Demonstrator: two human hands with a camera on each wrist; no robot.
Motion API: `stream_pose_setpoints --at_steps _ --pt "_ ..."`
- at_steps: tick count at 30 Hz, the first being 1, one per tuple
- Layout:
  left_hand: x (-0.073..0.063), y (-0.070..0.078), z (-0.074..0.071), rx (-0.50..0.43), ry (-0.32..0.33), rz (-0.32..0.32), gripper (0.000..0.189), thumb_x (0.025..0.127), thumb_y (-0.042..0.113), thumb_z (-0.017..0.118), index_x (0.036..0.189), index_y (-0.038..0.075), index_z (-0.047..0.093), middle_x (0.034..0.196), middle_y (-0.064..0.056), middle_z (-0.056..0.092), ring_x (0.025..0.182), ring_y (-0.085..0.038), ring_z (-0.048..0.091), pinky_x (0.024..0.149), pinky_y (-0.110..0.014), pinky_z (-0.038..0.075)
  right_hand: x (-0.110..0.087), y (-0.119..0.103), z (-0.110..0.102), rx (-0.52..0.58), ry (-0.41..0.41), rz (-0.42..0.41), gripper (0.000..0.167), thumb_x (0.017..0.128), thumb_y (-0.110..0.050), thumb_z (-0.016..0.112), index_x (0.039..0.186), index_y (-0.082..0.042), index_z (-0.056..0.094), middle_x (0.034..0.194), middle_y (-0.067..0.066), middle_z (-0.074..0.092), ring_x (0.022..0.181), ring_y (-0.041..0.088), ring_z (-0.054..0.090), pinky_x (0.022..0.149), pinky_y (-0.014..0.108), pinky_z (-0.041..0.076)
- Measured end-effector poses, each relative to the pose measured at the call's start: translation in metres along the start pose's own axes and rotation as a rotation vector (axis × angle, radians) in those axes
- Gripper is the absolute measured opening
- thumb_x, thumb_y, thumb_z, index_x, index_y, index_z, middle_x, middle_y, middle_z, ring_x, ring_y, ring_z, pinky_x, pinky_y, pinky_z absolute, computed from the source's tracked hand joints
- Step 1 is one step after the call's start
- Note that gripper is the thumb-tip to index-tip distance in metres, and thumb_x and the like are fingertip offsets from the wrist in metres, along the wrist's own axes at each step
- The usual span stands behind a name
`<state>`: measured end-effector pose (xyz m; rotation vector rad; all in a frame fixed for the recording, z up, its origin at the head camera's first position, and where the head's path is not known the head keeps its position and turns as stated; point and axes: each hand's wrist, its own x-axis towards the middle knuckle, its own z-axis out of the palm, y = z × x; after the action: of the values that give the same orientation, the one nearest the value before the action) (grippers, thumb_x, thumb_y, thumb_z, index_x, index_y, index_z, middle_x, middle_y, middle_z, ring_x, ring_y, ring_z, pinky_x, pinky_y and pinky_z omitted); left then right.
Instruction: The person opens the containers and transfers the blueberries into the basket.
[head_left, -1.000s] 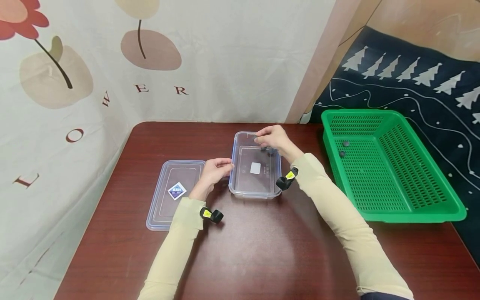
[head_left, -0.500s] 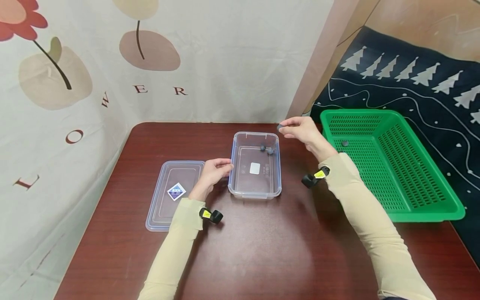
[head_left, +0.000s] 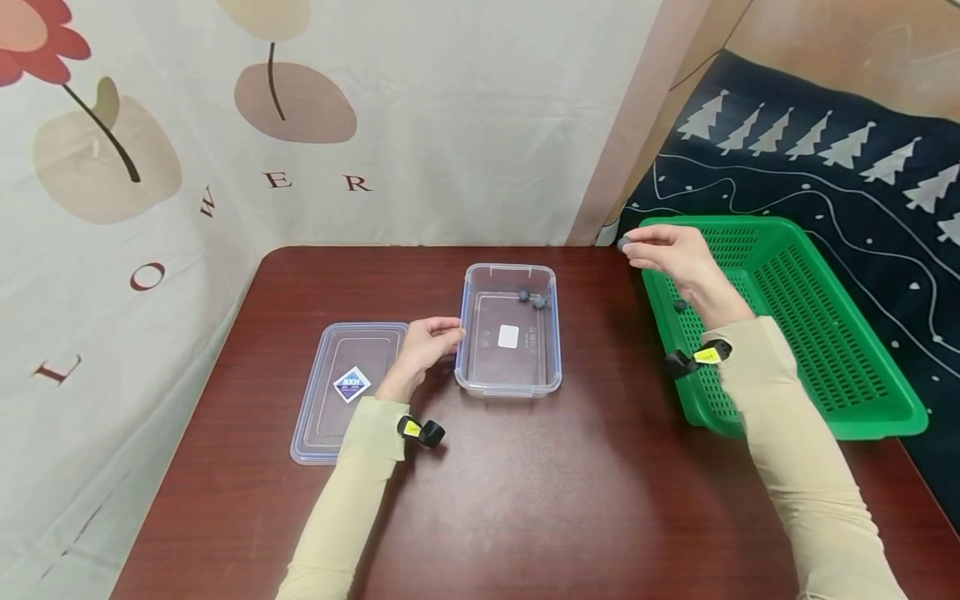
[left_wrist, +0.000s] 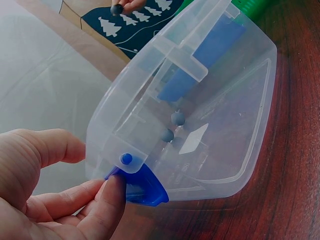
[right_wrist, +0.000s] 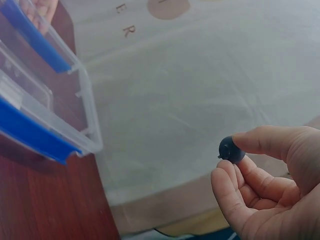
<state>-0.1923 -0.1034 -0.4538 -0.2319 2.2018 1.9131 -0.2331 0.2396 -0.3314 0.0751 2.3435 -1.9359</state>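
Observation:
My right hand (head_left: 678, 254) pinches a blueberry (right_wrist: 231, 150) between thumb and fingertips, raised over the near-left corner region of the green basket's (head_left: 862, 333) far end. My left hand (head_left: 429, 346) holds the clear plastic food container (head_left: 506, 367) at its left side, thumb and fingers at a blue latch (left_wrist: 145, 185). Two blueberries (left_wrist: 178, 118) lie on the container's floor toward its far end. In the basket one blueberry (head_left: 680, 306) shows just below my right hand, which hides part of the basket.
The container's clear lid (head_left: 322, 417), with a diamond-shaped label, lies on the dark red table (head_left: 510, 500) left of the container, partly under my left hand. A printed cloth (head_left: 465, 125) hangs behind the table, and a navy tree-patterned cloth (head_left: 795, 200) lies beyond the basket.
My right hand has moved right with the blueberry, from above the container to the basket's left edge. It now covers one of the basket's blueberries. My left hand stays at the container.

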Motion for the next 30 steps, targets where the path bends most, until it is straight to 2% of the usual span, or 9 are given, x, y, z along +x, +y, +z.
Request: stream_pose_setpoints --at_steps 2,4,16,30 --pt "0.000 0.000 0.000 0.004 -0.002 0.000 0.034 0.085 0.003 0.062 0.116 -0.011 0.059 0.101 -0.021 0.065 0.064 -0.006 0.060 0.072 -0.028 0.057 -0.004 0.000 -0.007 0.040 0.003 -0.010 0.007 0.083 -0.009 0.071 0.089 -0.011 0.071 0.090 -0.003 0.062 0.074 0.006 0.065 0.072 0.019 0.055" --pt "0.000 0.000 0.000 0.002 -0.002 0.000 0.034 0.085 0.003 0.062 0.116 -0.011 0.059 0.101 -0.021 0.065 0.064 -0.006 0.060 0.073 -0.028 0.057 -0.007 0.000 -0.014 0.066 0.003 -0.020 0.007 0.082 -0.008 0.072 0.086 -0.014 0.072 0.089 -0.003 0.064 0.074 0.007 0.065 0.073 0.019 0.055" --pt "0.001 0.000 0.000 -0.015 -0.004 0.003 0.034 0.085 0.003 0.063 0.116 -0.012 0.058 0.100 -0.020 0.066 0.064 -0.007 0.060 0.072 -0.029 0.057 -0.025 0.007 -0.054 0.259 0.031 -0.088 0.014 0.081 0.003 0.069 0.087 -0.009 0.073 0.086 -0.001 0.069 0.079 0.009 0.065 0.070 0.017 0.055" --pt "0.001 -0.001 0.000 -0.003 -0.006 0.000 0.034 0.086 0.003 0.062 0.116 -0.011 0.059 0.100 -0.020 0.066 0.064 -0.007 0.060 0.076 -0.032 0.057 -0.036 0.036 -0.101 0.495 0.094 -0.022 0.019 0.083 0.010 0.062 0.089 -0.003 0.073 0.086 0.004 0.070 0.075 0.013 0.067 0.070 0.021 0.056"
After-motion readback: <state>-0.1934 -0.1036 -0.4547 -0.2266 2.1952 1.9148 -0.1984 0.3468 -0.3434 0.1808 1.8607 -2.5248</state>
